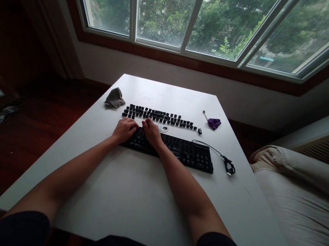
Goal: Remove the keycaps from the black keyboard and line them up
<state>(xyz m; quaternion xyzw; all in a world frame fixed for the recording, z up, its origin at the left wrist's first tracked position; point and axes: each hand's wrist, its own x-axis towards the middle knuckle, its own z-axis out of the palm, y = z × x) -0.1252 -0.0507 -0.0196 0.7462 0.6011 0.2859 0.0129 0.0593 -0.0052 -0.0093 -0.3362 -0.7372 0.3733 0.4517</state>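
A black keyboard (191, 153) lies on the white table in front of me. At its left end my left hand (124, 129) grips the edge, with the fingers curled over the corner. My right hand (152, 131) is closed in a pinch above the upper left keys, close to the left fingertips. What it pinches, if anything, is too small to make out. Just behind the keyboard, loose black keycaps (165, 119) stand in rows. A small round whitish piece (163, 129) lies between them and the keyboard.
A grey cloth (115, 99) lies at the back left of the table (125, 201). Toward the back right are a purple cloth (214, 123) and a thin brush-like stick (205, 115). The coiled cable (228, 165) rests right of the keyboard. A cushioned seat (295, 192) stands beside the table.
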